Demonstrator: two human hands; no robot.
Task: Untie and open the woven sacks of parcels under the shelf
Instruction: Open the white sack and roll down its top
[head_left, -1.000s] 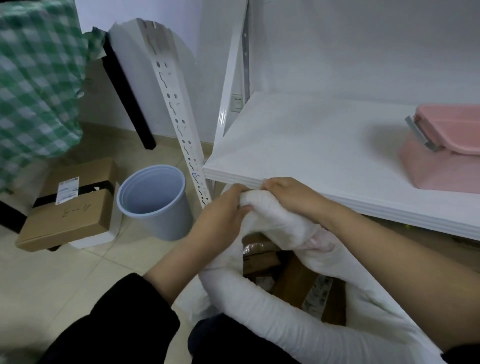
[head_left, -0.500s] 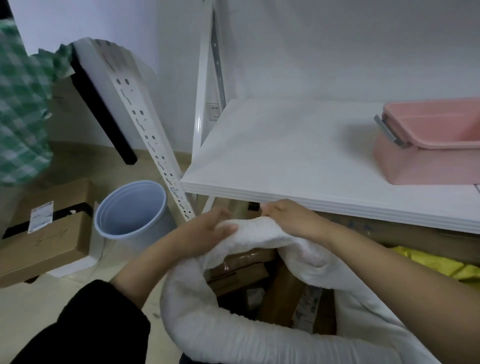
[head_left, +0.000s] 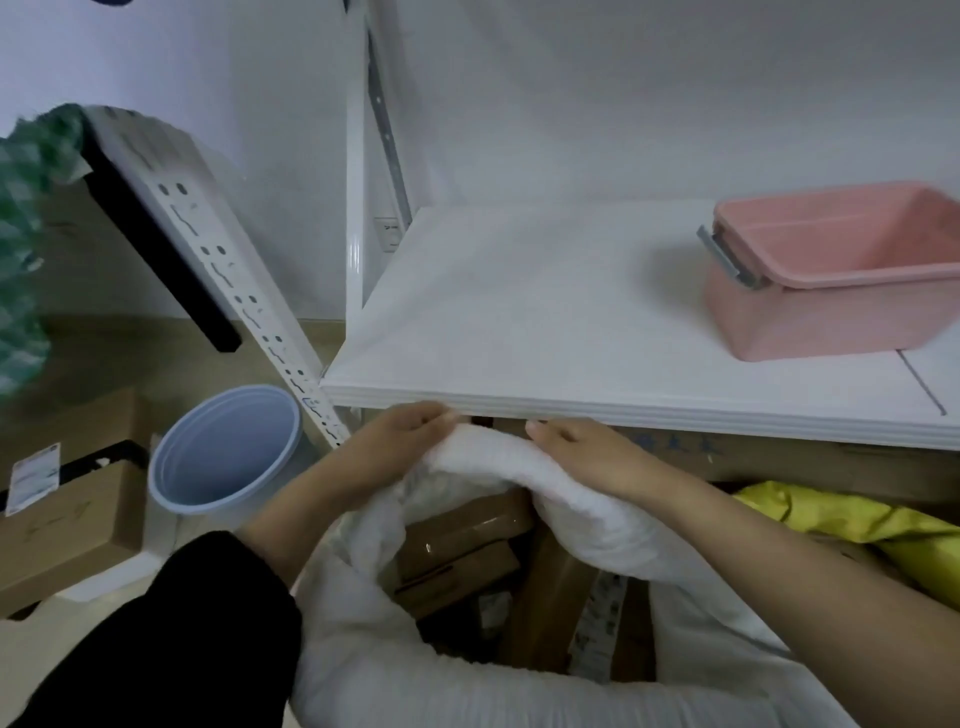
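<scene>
White wall and a white shelf (head_left: 545, 312) fill the upper view, and a pale tiled floor (head_left: 31, 654) runs off to the left. The woven sack (head_left: 415, 686) sits on the floor just below the shelf's front edge, partly tucked under it, and takes up most of the lower frame.

It is white and coarse-textured. Its mouth stands wide and its top is rolled outward into a thick, soft collar. No tie or cord shows anywhere on it, so the untying looks done for this sack. What remains seems to be turning down the last stretch of rim at the far side.

A yellow bag (head_left: 857, 525) lies under the shelf to the right, touching the sack's side. Whether it is another tied sack cannot be told.

A pink tub (head_left: 841, 270) stands on the shelf, and a pale blue bin (head_left: 228, 452) stands on the floor to the left.

The left hand (head_left: 395, 441) and right hand (head_left: 587, 452) both hold the far rim, close together, fingers curled over the rolled fabric and gripping it.

Brown cardboard parcels (head_left: 462, 540) are stacked inside the opening.
</scene>
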